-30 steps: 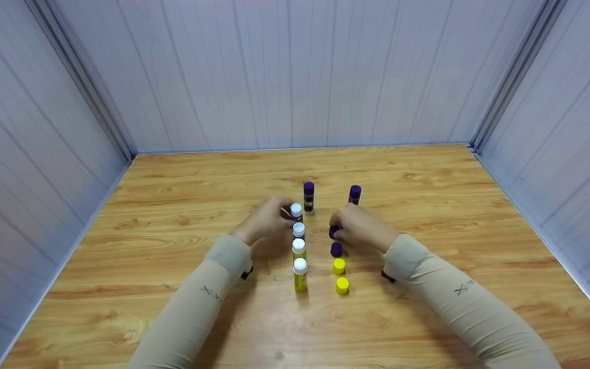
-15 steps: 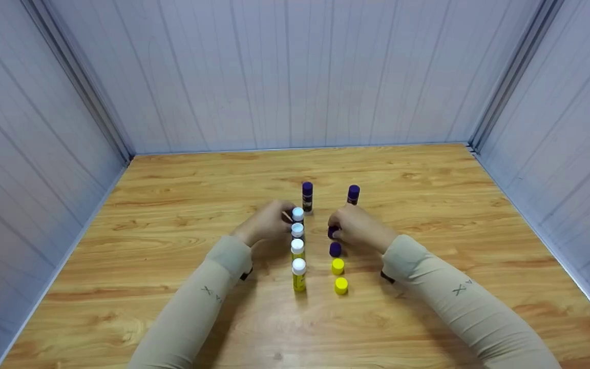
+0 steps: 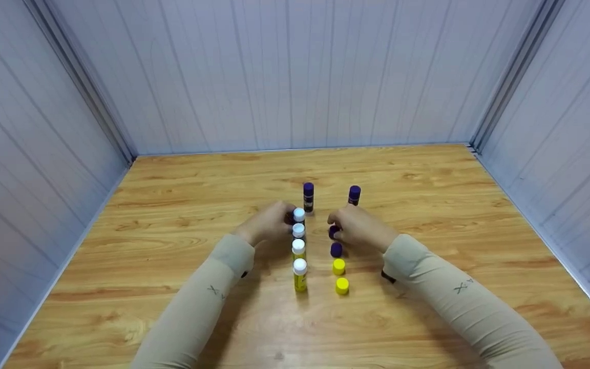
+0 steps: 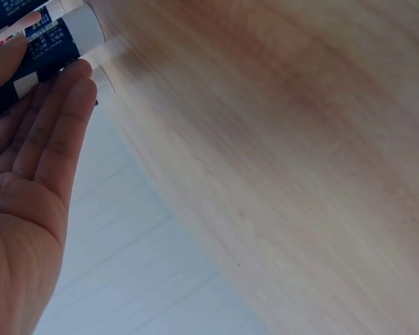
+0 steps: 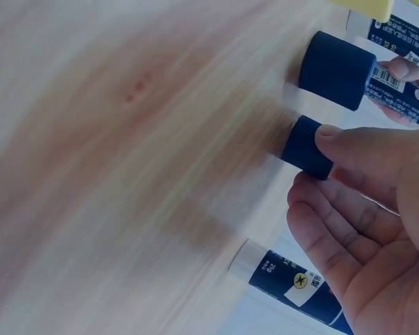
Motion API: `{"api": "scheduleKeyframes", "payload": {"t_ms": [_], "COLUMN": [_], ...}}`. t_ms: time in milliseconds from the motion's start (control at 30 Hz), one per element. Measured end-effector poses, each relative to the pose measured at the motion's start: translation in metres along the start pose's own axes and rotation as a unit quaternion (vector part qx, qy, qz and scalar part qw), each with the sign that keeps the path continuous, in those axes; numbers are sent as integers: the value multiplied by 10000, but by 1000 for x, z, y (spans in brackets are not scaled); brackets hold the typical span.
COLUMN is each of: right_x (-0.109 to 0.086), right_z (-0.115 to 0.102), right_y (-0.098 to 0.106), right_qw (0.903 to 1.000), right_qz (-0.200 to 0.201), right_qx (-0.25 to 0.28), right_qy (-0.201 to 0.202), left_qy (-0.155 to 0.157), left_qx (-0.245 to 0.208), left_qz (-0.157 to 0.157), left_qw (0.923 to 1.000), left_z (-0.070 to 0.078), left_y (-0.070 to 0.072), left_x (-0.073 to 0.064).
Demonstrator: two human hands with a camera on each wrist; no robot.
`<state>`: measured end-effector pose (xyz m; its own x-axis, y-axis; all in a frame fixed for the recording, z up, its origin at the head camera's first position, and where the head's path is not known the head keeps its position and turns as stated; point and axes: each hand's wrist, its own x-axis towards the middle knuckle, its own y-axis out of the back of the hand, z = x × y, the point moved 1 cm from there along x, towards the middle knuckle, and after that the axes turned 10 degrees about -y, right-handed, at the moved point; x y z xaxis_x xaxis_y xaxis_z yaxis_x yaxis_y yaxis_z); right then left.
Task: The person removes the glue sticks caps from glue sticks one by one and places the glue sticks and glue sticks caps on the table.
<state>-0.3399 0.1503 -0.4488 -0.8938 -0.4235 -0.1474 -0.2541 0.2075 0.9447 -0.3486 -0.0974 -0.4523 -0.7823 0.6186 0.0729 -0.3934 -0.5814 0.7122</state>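
Observation:
My left hand [image 3: 270,223] grips an uncapped dark blue glue stick [image 4: 56,49], whose white top [image 3: 299,214] shows at the far end of a row of upright glue sticks. Thumb and fingers lie on either side of it in the left wrist view. Between the thumb and fingers of my right hand [image 3: 360,225] is a dark blue cap [image 5: 306,148], low over the table or on it. Another dark blue cap [image 3: 336,250] stands just nearer to me. Closest in the stick row is a yellow glue stick [image 3: 300,279] with a white top.
Two yellow caps, the nearer one [image 3: 342,286] included, continue the cap row. Behind the hands stand two capped dark glue sticks, one [image 3: 309,197] at left and one [image 3: 354,195] at right, partly hidden. Pale panels [image 3: 295,77] wall the wooden table [image 3: 172,195].
The glue stick in my left hand has shifted slightly nearer and to the right, closer in line with the row. My right hand stays on the dark cap.

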Motion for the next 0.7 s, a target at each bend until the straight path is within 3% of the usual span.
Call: {"api": "scheduleKeyframes", "payload": {"t_ms": [167, 367, 700], "right_x": [4, 2, -9], "right_z": [-1, -2, -5], "right_y": [-1, 9, 59], "right_qw": [9999, 9998, 9982], "right_qz": [-72, -168, 571], "right_qx": [-97, -44, 10], "right_qy": [114, -108, 159], "left_qy": [27, 38, 87], "left_qx": [15, -27, -11], "left_qz": [13, 26, 0], "left_qw": [10000, 10000, 10000], "left_z": [1, 0, 2], "left_y": [1, 0, 2], "left_x": [-1, 0, 1]}}
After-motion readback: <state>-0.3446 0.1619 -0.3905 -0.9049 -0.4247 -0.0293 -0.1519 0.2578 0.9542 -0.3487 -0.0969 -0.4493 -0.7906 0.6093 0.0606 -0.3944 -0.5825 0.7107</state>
